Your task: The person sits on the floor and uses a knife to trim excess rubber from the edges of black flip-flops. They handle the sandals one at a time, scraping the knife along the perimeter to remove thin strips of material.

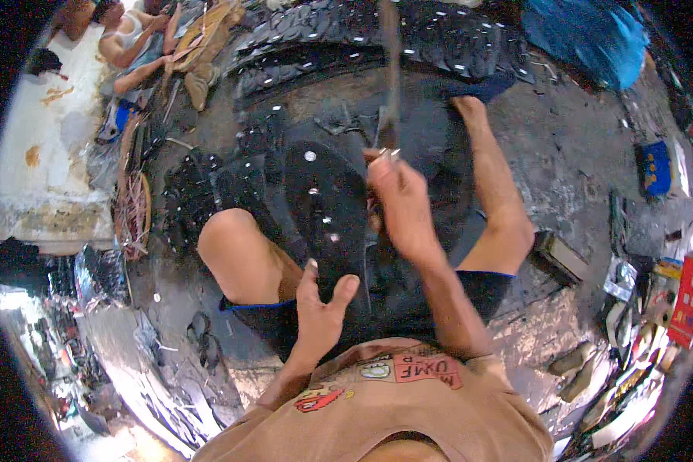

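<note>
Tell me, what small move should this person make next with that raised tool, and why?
Probably bring the right hand down so the long tool meets the black rubber piece with metal studs. The tool is lifted and blurred, while the left hand steadies the piece's near edge.

A rough workshop: black rubber pieces [327, 208] on the grimy concrete floor [570, 146], scattered clutter.

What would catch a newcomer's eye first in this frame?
At centre, the right hand is raised and blurred, gripping a long tool over a black rubber strip studded with pale dots. The left hand rests open on the strip's near end. A big tyre arcs across the top, with another person seated top left.
</note>
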Demonstrator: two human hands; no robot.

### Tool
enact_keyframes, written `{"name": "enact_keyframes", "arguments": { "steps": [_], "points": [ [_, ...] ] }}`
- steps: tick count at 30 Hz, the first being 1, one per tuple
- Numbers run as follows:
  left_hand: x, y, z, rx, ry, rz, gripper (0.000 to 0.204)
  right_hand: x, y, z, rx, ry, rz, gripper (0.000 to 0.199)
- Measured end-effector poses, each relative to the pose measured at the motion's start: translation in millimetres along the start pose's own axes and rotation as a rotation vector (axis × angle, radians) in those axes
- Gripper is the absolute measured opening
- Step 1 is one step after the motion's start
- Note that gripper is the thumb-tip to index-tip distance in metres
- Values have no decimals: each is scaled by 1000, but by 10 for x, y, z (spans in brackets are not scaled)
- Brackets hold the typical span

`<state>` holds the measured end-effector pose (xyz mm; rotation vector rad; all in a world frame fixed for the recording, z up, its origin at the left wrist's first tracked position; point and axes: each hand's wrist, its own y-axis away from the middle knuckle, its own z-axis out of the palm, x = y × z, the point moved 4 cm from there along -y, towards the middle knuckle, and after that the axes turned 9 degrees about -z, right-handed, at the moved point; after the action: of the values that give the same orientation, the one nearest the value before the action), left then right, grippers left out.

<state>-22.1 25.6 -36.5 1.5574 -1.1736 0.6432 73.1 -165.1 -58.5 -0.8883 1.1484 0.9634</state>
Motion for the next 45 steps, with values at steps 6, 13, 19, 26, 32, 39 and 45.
{"name": "enact_keyframes", "arguments": {
  "steps": [6, 13, 19, 26, 32, 39, 45],
  "points": [
    [812, -260, -83, 3, 321, -112, 29, -374, 685, -88, -16, 145, -41, 33],
    [595, -362, -610, -252, 577, -292, 31, -435, 1893, -586, -378, 437, 104, 33],
    [478, -184, -571, -258, 519, -354, 29, -415, 2773, -910, -477, 577, 363, 31],
    [631, -374, -541, -399, 27, -215, 29, -229, 1571, -699, -647, 702, 232, 32],
    [685, -514, -539, -406, -85, -219, 33, -356, 577, -242, -802, 546, 30, 38],
    [747, -586, -456, -500, -51, -235, 31, -350, -4, 95, -970, 647, 50, 42],
    [1174, -598, -281, -747, -135, -143, 27, 475, -75, -170, -573, 280, -59, 46]
  ]
}}
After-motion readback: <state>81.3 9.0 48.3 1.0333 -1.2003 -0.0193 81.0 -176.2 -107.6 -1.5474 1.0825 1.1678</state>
